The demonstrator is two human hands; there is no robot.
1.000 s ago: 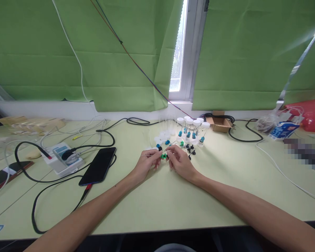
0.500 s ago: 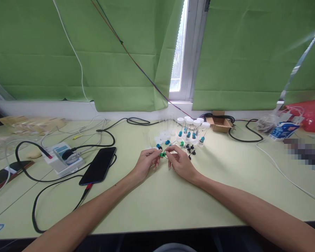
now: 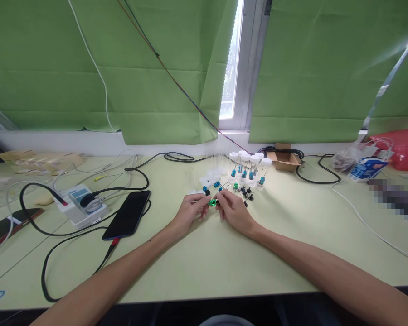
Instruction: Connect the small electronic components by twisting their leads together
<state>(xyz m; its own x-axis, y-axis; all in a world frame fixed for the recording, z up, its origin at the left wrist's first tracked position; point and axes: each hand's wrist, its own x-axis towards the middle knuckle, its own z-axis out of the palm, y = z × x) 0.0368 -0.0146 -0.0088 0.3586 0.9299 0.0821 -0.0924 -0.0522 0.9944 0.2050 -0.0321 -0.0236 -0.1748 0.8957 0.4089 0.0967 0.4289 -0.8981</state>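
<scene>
Just above the table, my left hand [image 3: 190,210] pinches a small green plastic part [image 3: 212,203] between thumb and fingers. My right hand [image 3: 235,209] is closed at the part's right side, its fingertips on a small dark piece [image 3: 218,203] that touches or nearly touches the green part. The fingers partly hide both pieces. Beyond my hands lie small blue parts [image 3: 217,184], another green part [image 3: 235,186] and several black pieces with stems [image 3: 250,197].
Capped clear tubes [image 3: 261,174] with blue parts inside stand behind my right hand. Clear empty tubes [image 3: 215,163] and white caps [image 3: 209,179] are farther left. A phone [image 3: 127,214], cables and a power strip [image 3: 83,206] occupy the left; a cardboard box [image 3: 284,161] sits at the back.
The green part has shifted slightly right and down and looks turned. My right fingers have drawn closer together beside it, with the dark piece now showing. My left hand has barely moved.
</scene>
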